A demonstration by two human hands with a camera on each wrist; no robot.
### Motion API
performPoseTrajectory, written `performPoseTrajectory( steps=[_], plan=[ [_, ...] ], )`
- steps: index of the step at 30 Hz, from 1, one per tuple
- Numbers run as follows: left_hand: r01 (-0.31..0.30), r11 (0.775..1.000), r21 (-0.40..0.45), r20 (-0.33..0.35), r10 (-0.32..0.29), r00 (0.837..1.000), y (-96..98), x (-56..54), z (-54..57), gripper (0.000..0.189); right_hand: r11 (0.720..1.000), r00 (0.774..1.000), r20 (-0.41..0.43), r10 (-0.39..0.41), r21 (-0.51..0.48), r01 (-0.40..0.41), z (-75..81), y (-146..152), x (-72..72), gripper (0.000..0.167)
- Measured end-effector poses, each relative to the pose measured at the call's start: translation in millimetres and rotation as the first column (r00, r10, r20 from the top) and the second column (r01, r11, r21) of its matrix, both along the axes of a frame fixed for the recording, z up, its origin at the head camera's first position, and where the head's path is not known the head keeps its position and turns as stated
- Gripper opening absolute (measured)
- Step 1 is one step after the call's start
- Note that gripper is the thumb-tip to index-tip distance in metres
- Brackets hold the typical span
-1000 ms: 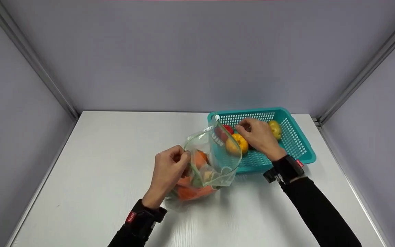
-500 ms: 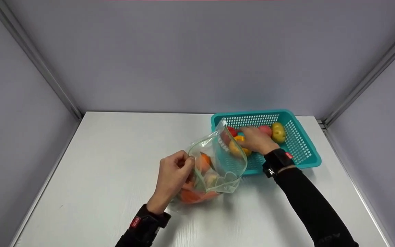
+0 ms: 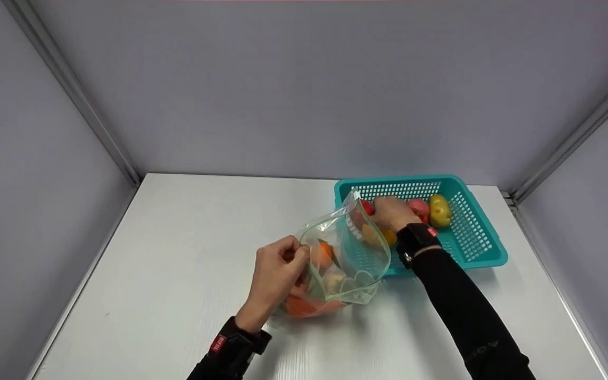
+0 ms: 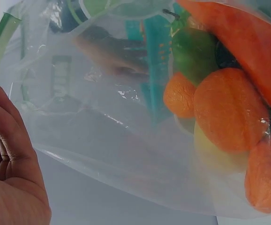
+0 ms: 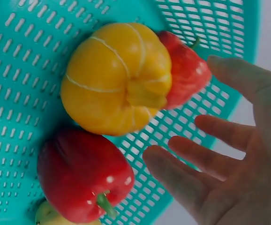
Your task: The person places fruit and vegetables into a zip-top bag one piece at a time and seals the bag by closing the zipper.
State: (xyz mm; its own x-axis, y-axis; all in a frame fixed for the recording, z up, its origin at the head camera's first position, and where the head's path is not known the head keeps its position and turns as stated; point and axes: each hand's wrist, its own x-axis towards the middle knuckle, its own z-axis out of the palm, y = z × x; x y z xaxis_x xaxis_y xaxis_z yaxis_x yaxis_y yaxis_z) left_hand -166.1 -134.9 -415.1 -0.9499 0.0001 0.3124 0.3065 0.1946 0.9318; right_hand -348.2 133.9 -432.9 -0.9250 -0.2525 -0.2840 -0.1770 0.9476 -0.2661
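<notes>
My left hand (image 3: 277, 272) pinches the rim of a clear zip bag (image 3: 364, 295), whose mouth faces the basket. Through the plastic in the left wrist view show an orange carrot-like piece (image 4: 252, 47), a round orange fruit (image 4: 231, 110) and a green one (image 4: 194, 54). My right hand (image 5: 220, 173) reaches into the teal basket (image 3: 496, 248) with its fingers spread, gripping nothing. Its thumb tip is at the edge of a small red pepper (image 5: 187, 75), contact unclear. Beside that sit a yellow pumpkin (image 5: 112, 79) and a red bell pepper (image 5: 84, 173).
A yellow-green fruit (image 3: 439, 211) lies in the basket's right part. The basket stands at the back right of the white table (image 3: 193, 237). Grey panels (image 3: 304, 89) close off the back and both sides.
My right hand has moved left and down within the basket, uncovering the red bell pepper beside the yellow-green fruit. My left hand keeps its pinch on the bag. The head view has shifted slightly.
</notes>
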Motion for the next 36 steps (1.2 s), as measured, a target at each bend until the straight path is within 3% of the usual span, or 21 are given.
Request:
performPoseTrajectory(
  steps=[6, 12, 21, 28, 31, 36],
  plan=[
    [0.009, 1.000, 0.023, 0.010, -0.009, 1.000, 2.2, 0.9, 0.5, 0.027, 0.999, 0.998, 0.064, 0.012, 0.052, -0.015, -9.3, -2.6, 1.7, 0.017],
    [0.014, 1.000, 0.018, 0.002, -0.014, 1.000, 2.8, 1.7, -0.2, 0.028, 1.000, 0.997, 0.076, -0.027, 0.011, 0.026, -6.7, -5.8, 13.1, 0.011],
    [-0.005, 1.000, -0.007, -0.026, 0.005, 1.000, 1.8, 1.7, -1.2, 0.028, 0.990, 0.990, -0.067, 0.125, 0.078, -0.120, -2.8, -8.5, 24.0, 0.013],
    [0.004, 1.000, 0.006, -0.009, -0.004, 1.000, 2.3, 1.6, -0.7, 0.028, 0.999, 0.996, 0.085, 0.025, -0.024, -0.023, -7.9, -5.0, 11.1, 0.015],
    [0.005, 1.000, 0.015, -0.005, -0.005, 1.000, 2.9, 2.3, 0.6, 0.028, 0.999, 0.991, 0.127, 0.030, 0.014, -0.032, -4.6, -2.9, 5.0, 0.004],
    [-0.007, 1.000, 0.007, -0.010, 0.007, 1.000, 3.7, 2.3, 1.4, 0.028, 0.997, 0.990, 0.134, 0.033, 0.070, -0.043, 9.0, -2.6, 1.6, 0.064]
  ],
)
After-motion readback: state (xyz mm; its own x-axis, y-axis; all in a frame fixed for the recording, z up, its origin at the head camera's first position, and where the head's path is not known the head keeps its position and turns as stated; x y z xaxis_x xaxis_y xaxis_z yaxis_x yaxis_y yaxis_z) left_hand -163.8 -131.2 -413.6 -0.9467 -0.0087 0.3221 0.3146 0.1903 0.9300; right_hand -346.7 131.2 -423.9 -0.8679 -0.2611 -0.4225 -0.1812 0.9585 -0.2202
